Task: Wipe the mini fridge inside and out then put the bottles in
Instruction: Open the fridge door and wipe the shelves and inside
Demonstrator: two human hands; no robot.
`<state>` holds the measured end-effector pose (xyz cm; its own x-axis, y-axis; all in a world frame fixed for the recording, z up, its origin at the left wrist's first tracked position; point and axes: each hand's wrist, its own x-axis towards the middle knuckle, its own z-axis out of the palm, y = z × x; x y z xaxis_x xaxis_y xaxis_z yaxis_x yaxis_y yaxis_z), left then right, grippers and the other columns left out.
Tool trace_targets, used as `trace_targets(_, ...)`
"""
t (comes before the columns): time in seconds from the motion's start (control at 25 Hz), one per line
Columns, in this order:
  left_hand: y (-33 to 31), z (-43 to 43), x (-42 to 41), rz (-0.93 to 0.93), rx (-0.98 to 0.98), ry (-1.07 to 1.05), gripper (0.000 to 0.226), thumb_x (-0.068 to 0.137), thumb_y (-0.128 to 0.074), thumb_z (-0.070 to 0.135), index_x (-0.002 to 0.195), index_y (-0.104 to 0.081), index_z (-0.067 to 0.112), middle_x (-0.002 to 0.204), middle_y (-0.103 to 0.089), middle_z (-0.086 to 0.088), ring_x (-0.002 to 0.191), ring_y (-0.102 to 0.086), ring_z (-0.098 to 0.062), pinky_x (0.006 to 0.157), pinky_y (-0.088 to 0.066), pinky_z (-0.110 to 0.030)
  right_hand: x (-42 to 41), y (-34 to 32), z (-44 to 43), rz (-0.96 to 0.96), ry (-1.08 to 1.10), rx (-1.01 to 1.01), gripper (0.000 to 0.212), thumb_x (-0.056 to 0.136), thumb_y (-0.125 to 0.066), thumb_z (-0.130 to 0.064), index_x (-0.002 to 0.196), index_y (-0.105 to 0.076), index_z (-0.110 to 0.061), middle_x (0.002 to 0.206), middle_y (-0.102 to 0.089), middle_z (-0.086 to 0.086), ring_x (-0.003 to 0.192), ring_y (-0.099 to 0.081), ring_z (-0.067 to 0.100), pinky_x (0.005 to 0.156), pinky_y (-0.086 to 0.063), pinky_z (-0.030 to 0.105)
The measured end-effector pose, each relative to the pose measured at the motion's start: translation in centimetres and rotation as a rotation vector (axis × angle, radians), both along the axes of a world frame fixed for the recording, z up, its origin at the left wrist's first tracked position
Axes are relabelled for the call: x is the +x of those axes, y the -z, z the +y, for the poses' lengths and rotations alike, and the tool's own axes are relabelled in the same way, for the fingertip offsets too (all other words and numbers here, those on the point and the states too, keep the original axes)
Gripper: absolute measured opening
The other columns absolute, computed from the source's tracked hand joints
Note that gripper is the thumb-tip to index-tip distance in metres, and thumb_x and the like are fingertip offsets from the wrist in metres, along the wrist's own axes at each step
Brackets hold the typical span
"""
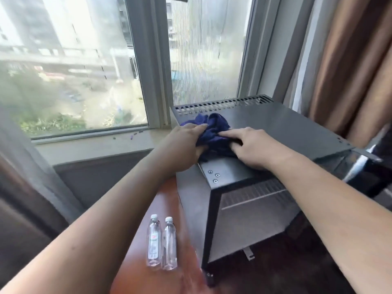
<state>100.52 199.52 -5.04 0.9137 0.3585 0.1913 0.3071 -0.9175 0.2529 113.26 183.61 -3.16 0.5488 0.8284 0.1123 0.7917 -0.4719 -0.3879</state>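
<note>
Both my hands are bunched on the blue cloth (214, 132) on top of the mini fridge (275, 132): my left hand (184, 143) pinches its left edge, my right hand (252, 145) presses down on its right side. The bare top runs away to my right and back toward the vent slots, so I judge the right hand leads. The two bottles (162, 242) stand on the wooden surface (135, 262) below left, nearer my left arm, beside the open fridge front

A reddish-brown wooden tabletop (161, 209) stands below the window. On it sits a black mini fridge (275, 132), its door open to the right. Just left of the fridge front, two clear plastic water bottles (162, 244) with white caps stand upright, touching side by side.
</note>
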Motion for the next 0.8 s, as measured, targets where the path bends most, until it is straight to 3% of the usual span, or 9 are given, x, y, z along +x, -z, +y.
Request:
trace_targets(0.12, 0.1, -3.0, -1.9, -0.012, -0.008, 0.025, 0.064, 0.100, -0.058, 0.038, 0.158, -0.036, 0.022, 0.153, -0.048, -0.008, 0.137, -0.047, -0.034, 0.116, -0.037, -0.043, -2.0, 0.7, -3.3, 0.034, 0.028, 0.067, 0.041, 0.101, -0.053, -0.023, 0.138, -0.060, -0.040, 0.146, -0.058, -0.008, 0.138, -0.048, 0.019, 0.108, -0.028, 0.016)
trace_targets(0.28, 0.1, -6.5, -4.1, -0.022, -0.004, 0.038, 0.064, 0.101, -0.059, 0.035, 0.158, -0.036, 0.018, 0.154, -0.048, -0.009, 0.139, -0.046, -0.034, 0.115, -0.034, -0.038, -4.8, 1.6, -6.4, 0.046, 0.066, 0.170, 0.041, 0.098, -0.054, -0.017, 0.134, -0.065, -0.034, 0.142, -0.062, -0.006, 0.135, -0.051, 0.019, 0.110, -0.029, 0.017)
trace_targets(0.48, 0.2, -8.4, -6.1, -0.071, -0.044, 0.108, 0.061, 0.101, -0.059, 0.032, 0.157, -0.039, 0.020, 0.152, -0.050, -0.008, 0.138, -0.046, -0.033, 0.116, -0.035, -0.041, -7.8, 2.5, -8.8, -0.012, 0.065, 0.285, 0.039, 0.097, -0.056, -0.008, 0.130, -0.070, -0.024, 0.141, -0.063, -0.003, 0.131, -0.053, 0.018, 0.095, -0.019, -0.002)
trace_targets(0.68, 1.0, -8.0, -6.7, -0.113, -0.097, 0.147, 0.061, 0.102, -0.058, 0.036, 0.158, -0.037, 0.023, 0.152, -0.049, -0.003, 0.138, -0.045, -0.030, 0.117, -0.035, -0.043, -9.1, 2.1, -8.5, -0.035, 0.124, 0.237, 0.043, 0.097, -0.053, -0.011, 0.133, -0.067, -0.030, 0.149, -0.056, -0.001, 0.141, -0.046, 0.018, 0.113, -0.023, 0.013)
trace_targets(0.8, 1.6, -6.3, -6.4, -0.169, -0.148, 0.180, 0.061, 0.102, -0.059, 0.035, 0.158, -0.037, 0.024, 0.153, -0.049, -0.001, 0.139, -0.044, -0.029, 0.118, -0.034, -0.040, -9.2, 1.5, -7.4, -0.010, 0.169, 0.202, 0.045, 0.096, -0.051, -0.013, 0.131, -0.068, -0.034, 0.146, -0.058, -0.008, 0.136, -0.049, 0.019, 0.096, -0.021, 0.001)
